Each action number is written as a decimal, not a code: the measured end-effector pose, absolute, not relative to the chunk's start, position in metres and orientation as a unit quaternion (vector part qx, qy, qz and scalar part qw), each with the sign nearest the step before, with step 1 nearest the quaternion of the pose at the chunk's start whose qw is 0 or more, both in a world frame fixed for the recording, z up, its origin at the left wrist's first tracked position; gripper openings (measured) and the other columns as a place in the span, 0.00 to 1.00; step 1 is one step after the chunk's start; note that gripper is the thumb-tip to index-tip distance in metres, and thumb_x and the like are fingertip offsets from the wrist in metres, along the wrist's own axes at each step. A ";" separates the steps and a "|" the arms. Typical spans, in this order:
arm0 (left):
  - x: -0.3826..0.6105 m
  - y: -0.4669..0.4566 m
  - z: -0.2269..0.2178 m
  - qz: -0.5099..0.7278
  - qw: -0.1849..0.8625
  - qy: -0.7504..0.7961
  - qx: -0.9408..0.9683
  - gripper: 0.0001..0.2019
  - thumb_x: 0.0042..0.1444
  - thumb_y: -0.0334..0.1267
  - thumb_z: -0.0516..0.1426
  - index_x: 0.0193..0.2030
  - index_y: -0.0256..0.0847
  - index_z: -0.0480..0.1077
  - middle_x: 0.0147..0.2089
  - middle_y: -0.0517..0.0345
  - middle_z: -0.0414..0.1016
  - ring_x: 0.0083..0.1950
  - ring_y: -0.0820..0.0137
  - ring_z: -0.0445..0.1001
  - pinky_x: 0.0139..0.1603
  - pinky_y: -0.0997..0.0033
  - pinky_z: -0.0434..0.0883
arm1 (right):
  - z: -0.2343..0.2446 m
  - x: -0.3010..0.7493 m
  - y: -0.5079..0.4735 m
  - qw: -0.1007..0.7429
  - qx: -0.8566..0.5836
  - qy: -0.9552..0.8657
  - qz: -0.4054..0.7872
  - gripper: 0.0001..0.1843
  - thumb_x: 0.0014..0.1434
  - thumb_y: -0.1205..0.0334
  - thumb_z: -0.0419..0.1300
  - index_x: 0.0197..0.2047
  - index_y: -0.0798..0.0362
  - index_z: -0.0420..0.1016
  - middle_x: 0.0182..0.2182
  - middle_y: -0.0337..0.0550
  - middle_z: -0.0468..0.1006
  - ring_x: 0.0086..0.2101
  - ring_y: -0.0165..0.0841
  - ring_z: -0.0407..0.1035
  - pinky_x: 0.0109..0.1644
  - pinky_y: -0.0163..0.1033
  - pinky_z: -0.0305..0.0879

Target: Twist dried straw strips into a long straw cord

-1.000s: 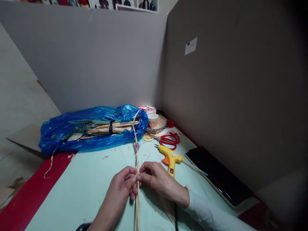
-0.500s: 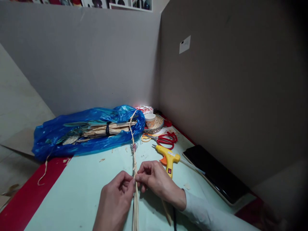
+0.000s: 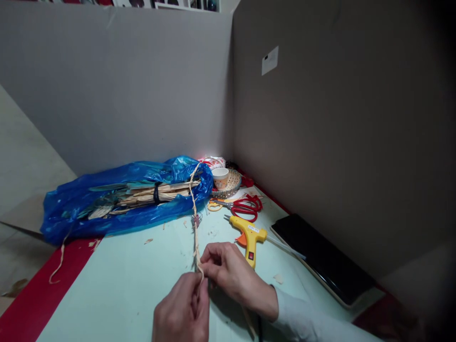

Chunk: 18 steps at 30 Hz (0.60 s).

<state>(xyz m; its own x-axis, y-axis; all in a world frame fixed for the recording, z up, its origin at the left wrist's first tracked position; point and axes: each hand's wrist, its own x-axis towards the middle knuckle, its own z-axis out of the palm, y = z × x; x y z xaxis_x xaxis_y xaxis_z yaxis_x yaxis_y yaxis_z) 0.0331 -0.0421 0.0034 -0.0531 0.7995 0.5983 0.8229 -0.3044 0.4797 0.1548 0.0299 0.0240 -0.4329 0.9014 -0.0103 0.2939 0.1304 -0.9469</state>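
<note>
Left hand (image 3: 181, 311): fingers clamped on cord (image 3: 196, 242). Right hand (image 3: 231, 275): fingers pinching it just beyond. Twisted length extends from fingertips over worktop (image 3: 114, 285) toward bag (image 3: 183, 165).

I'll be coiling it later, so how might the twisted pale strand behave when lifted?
The twisted strand is probably floppy: it curves where it crosses the blue bag. It looks light, being so thin. Its uneven, knobbly twist suggests it might catch rather than slip.
</note>
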 end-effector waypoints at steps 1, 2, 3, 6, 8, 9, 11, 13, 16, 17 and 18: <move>0.031 -0.042 0.002 -0.407 0.055 -0.558 -0.721 0.09 0.60 0.31 0.51 0.28 0.42 0.66 0.20 0.65 0.63 0.18 0.75 0.64 0.22 0.77 0.63 | 0.023 0.154 0.031 0.307 -0.431 -0.674 0.516 0.02 0.48 0.68 0.58 0.25 0.56 0.71 0.21 0.37 0.70 0.24 0.27 0.61 0.26 0.30 0.53; 0.029 -0.041 0.001 -0.387 0.092 -0.526 -0.752 0.10 0.60 0.29 0.50 0.28 0.41 0.66 0.21 0.65 0.63 0.19 0.74 0.65 0.23 0.77 0.63 | 0.022 0.154 0.032 0.306 -0.425 -0.660 0.539 0.02 0.48 0.69 0.58 0.25 0.56 0.71 0.21 0.37 0.70 0.23 0.27 0.61 0.26 0.30 0.54; 0.027 -0.040 0.000 -0.361 0.126 -0.497 -0.779 0.10 0.59 0.27 0.50 0.29 0.41 0.66 0.21 0.64 0.64 0.20 0.74 0.67 0.23 0.76 0.64 | 0.022 0.154 0.033 0.301 -0.417 -0.645 0.565 0.02 0.48 0.69 0.58 0.25 0.57 0.70 0.21 0.37 0.70 0.23 0.26 0.61 0.26 0.30 0.54; 0.021 -0.040 -0.004 -0.273 0.217 -0.460 -0.817 0.09 0.56 0.24 0.49 0.34 0.40 0.66 0.23 0.61 0.69 0.22 0.71 0.71 0.22 0.75 0.64 | 0.024 0.156 0.034 0.285 -0.395 -0.630 0.605 0.03 0.48 0.69 0.57 0.26 0.57 0.71 0.21 0.38 0.70 0.22 0.26 0.61 0.26 0.30 0.55; 0.022 -0.042 -0.007 -0.232 0.258 -0.470 -0.812 0.12 0.55 0.22 0.46 0.37 0.39 0.67 0.24 0.59 0.71 0.23 0.69 0.72 0.22 0.73 0.64 | 0.025 0.157 0.034 0.279 -0.392 -0.653 0.585 0.04 0.48 0.69 0.57 0.26 0.57 0.73 0.21 0.38 0.70 0.24 0.27 0.61 0.26 0.30 0.55; 0.023 -0.043 -0.009 -0.221 0.268 -0.479 -0.806 0.14 0.55 0.21 0.45 0.38 0.38 0.68 0.25 0.58 0.72 0.23 0.68 0.72 0.22 0.72 0.64 | 0.025 0.157 0.034 0.279 -0.394 -0.666 0.569 0.04 0.48 0.68 0.58 0.27 0.57 0.74 0.21 0.38 0.70 0.24 0.27 0.62 0.26 0.30 0.55; 0.026 -0.046 -0.008 -0.220 0.255 -0.493 -0.802 0.15 0.56 0.21 0.44 0.36 0.38 0.69 0.25 0.57 0.71 0.23 0.68 0.71 0.23 0.71 0.64 | 0.023 0.157 0.034 0.272 -0.405 -0.674 0.554 0.04 0.47 0.66 0.59 0.28 0.58 0.75 0.22 0.39 0.71 0.25 0.28 0.62 0.26 0.30 0.55; 0.025 -0.045 -0.003 -0.257 0.176 -0.523 -0.793 0.13 0.59 0.26 0.46 0.32 0.41 0.70 0.24 0.58 0.71 0.25 0.67 0.71 0.25 0.70 0.64 | 0.020 0.156 0.034 0.267 -0.415 -0.666 0.559 0.04 0.47 0.67 0.60 0.28 0.58 0.75 0.22 0.39 0.72 0.24 0.27 0.63 0.26 0.30 0.55; 0.014 -0.034 0.012 -0.351 -0.049 -0.614 -0.705 0.12 0.61 0.39 0.51 0.27 0.43 0.68 0.26 0.58 0.71 0.30 0.67 0.72 0.32 0.71 0.66 | 0.018 0.154 0.031 0.270 -0.420 -0.667 0.553 0.05 0.47 0.68 0.58 0.29 0.58 0.74 0.23 0.40 0.73 0.24 0.27 0.64 0.27 0.30 0.56; 0.010 -0.030 0.017 -0.367 -0.128 -0.647 -0.656 0.11 0.60 0.41 0.52 0.27 0.43 0.68 0.27 0.58 0.72 0.31 0.66 0.72 0.33 0.70 0.66 | 0.019 0.153 0.030 0.274 -0.419 -0.675 0.542 0.05 0.48 0.67 0.58 0.30 0.58 0.73 0.23 0.41 0.74 0.24 0.28 0.64 0.27 0.30 0.56; 0.006 -0.025 0.021 -0.379 -0.222 -0.655 -0.614 0.09 0.57 0.43 0.55 0.30 0.43 0.69 0.30 0.57 0.73 0.33 0.65 0.73 0.36 0.69 0.67 | 0.019 0.153 0.029 0.277 -0.419 -0.683 0.531 0.05 0.49 0.66 0.57 0.30 0.58 0.73 0.24 0.42 0.75 0.25 0.28 0.65 0.27 0.30 0.56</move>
<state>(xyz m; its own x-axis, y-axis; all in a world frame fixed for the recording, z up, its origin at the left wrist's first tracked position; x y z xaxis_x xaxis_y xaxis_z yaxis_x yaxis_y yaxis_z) 0.0057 -0.0253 0.0213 -0.1465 0.9737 0.1747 0.6369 -0.0423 0.7697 0.1534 0.0287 0.0194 -0.4958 0.8659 -0.0660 0.2778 0.0861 -0.9568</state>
